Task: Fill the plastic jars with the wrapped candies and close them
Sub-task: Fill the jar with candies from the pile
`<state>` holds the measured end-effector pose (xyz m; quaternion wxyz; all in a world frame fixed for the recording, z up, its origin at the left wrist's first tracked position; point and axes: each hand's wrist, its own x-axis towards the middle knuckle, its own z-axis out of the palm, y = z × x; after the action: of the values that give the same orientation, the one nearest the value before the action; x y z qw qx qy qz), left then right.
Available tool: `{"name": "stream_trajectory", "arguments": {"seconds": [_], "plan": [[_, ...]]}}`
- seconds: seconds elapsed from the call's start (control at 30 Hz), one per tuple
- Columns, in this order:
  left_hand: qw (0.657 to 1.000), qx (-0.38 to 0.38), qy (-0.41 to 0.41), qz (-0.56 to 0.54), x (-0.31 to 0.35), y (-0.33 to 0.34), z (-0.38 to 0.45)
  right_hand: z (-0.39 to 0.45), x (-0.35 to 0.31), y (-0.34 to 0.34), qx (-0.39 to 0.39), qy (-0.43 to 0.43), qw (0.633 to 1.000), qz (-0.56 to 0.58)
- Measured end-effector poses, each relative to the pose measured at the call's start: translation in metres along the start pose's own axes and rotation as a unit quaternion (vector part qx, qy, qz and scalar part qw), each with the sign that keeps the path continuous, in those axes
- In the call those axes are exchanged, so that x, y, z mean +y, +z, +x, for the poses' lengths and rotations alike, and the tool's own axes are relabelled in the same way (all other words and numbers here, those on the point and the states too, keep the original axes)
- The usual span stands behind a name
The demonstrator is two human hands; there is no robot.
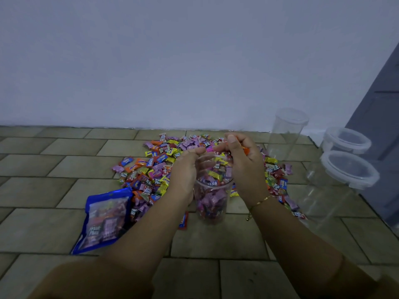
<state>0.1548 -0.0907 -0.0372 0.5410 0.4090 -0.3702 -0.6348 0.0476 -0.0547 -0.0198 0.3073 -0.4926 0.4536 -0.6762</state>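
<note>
Far left on the tiled floor (64,190) lies a blue candy bag (103,221), flat, its top edge touching the near-left edge of the candy pile (155,167). The pile spreads across the floor's middle, back toward the wall (194,61), w/ pink, yellow, orange & blue wrappers mixed. In front of the pile, approx. center, stands the jar being filled (212,201): clear plastic, upright, no lid on, packed w/ wrapped candies about up to the rim, mostly pink lower down. The left hand (185,173) is against the jar's left side, fingers curled round its upper wall & reaching over the rim, so it's gripping the jar. The right hand (241,162) is just above & right of the jar mouth, fingers bent, pinching an orange candy (245,150) that shows past the knuckles; thin gold bracelet (260,201) on that wrist. Both forearms come in from the bottom edge. A stray red-blue candy (183,221) lies on the floor just left of the jar's base. Right of the hands, an empty jar (287,134) stands near the wall, lid on. Further right, two more lidded jars, one behind (347,140) & one nearer (350,169), look empty; the walls of the nearer one are so clear they're hard to trace. Gray door edge (384,104) at far right.
</note>
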Motion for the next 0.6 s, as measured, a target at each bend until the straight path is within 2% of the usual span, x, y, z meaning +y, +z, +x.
{"name": "stream_trajectory", "arguments": {"seconds": [0.37,0.6], "plan": [[1.000,0.012,0.004,0.014,0.0034,0.0036,-0.0043,-0.0091,0.0016,-0.0042,0.003,0.043,0.997,0.056],[1.000,0.022,0.004,0.017,0.0040,0.0051,-0.0052,-0.0065,0.0027,-0.0102,-0.047,0.025,0.996,0.078]]}}
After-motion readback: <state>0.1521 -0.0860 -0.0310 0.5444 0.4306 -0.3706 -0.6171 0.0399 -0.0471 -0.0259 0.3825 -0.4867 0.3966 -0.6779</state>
